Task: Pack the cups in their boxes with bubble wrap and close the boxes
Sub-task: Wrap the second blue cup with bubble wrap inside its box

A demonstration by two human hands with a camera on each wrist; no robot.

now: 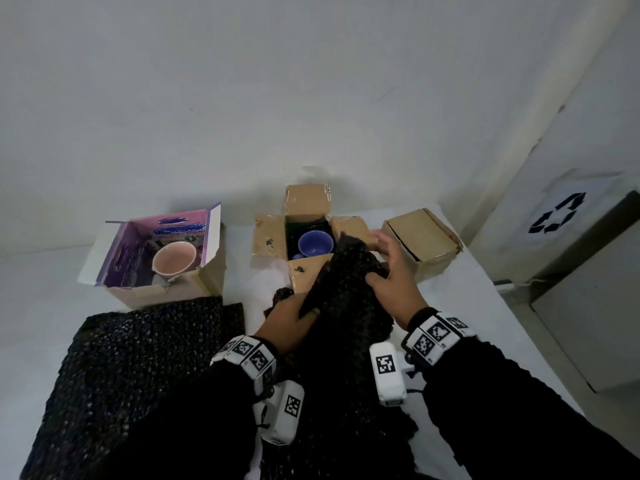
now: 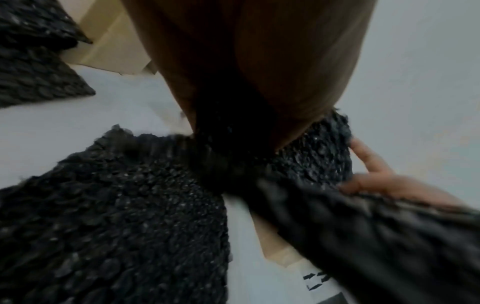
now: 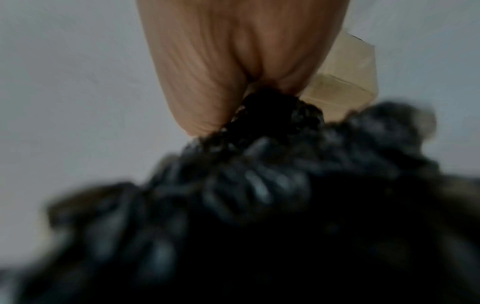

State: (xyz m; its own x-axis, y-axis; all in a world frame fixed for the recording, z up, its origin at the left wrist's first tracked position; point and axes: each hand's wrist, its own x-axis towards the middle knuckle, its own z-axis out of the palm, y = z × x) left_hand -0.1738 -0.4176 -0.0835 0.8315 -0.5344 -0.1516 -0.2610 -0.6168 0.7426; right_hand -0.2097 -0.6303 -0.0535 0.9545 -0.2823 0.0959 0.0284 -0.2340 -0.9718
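Both hands hold one black sheet of bubble wrap (image 1: 346, 289) above the near part of the white worktop (image 1: 52, 289). The left hand (image 1: 291, 317) is closed on its lower edge, with the thumb on top. The right hand (image 1: 394, 271) grasps its upper part between thumb and palm, with the other fingers spread toward the far edge; in the right wrist view the wrap is bunched under the palm.

The wrap's top hangs over the right flap of the open brown box (image 1: 270, 237), which stands at the middle of the far edge. Inside this box stands a blue cup (image 1: 315, 243), mouth up, on dark padding.

At the far right corner is a closed brown box (image 1: 424, 237). Toward the left edge an open purple box (image 1: 138, 271) holds a pink cup (image 1: 174, 262), slightly tilted. A second wrap sheet (image 1: 138, 358) lies flat at the near left.
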